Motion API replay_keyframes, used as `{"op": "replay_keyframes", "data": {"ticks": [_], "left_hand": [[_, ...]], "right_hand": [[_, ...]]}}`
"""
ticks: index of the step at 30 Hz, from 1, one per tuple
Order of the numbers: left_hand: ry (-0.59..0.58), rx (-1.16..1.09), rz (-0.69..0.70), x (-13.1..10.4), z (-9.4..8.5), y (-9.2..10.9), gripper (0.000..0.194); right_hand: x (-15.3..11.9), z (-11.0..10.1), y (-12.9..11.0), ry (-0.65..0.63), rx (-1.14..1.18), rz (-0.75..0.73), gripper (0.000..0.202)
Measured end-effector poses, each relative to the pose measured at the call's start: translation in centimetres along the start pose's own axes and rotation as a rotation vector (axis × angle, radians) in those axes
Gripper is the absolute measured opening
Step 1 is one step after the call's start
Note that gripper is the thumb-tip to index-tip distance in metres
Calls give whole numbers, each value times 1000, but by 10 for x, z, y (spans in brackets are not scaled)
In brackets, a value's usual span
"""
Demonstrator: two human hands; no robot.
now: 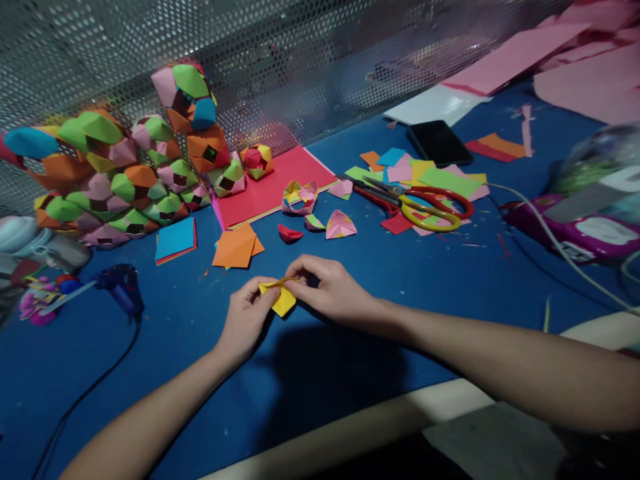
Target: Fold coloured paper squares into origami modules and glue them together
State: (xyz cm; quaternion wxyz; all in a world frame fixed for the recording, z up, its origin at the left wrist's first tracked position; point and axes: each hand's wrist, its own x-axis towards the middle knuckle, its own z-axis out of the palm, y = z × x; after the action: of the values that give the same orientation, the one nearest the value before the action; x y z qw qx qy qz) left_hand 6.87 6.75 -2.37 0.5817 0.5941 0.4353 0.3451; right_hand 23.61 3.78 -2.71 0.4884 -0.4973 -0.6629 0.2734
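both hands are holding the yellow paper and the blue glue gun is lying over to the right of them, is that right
Not quite: the blue glue gun lies to the left, as the head view shows. The left hand and right hand are indeed both holding the yellow paper.

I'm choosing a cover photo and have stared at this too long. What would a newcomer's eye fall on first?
Probably the multicolored paper balls, piled at the back left in front of the metal mesh. Next might come the bright yellow paper near the center, pinched between the left hand and right hand. Farther back on the right, the red- and yellow-handled scissors stand out among colored scraps.
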Motion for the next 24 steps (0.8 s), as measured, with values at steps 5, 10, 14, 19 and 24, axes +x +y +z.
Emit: {"op": "replay_keyframes", "data": {"ticks": [5, 10, 14, 19, 24], "left_hand": [[-41, -20, -13, -1, 1, 0, 15], [-95, -83, -28, -1, 2, 1, 18], [-62, -46, 0, -1, 0, -1, 19], [-32, 19, 14, -2, -1, -1, 19], [-23, 116, 74, -3, 0, 5, 20]], "right_hand": [[-3, 1, 1, 26, -45, -36, 8], [-3, 3, 3, 39, -62, -224, 9], [-2, 2, 2, 17, -16, -288, 15], [-1, -3, -4, -53, 42, -164, 9], [1, -6, -7, -74, 83, -82, 16]]}}
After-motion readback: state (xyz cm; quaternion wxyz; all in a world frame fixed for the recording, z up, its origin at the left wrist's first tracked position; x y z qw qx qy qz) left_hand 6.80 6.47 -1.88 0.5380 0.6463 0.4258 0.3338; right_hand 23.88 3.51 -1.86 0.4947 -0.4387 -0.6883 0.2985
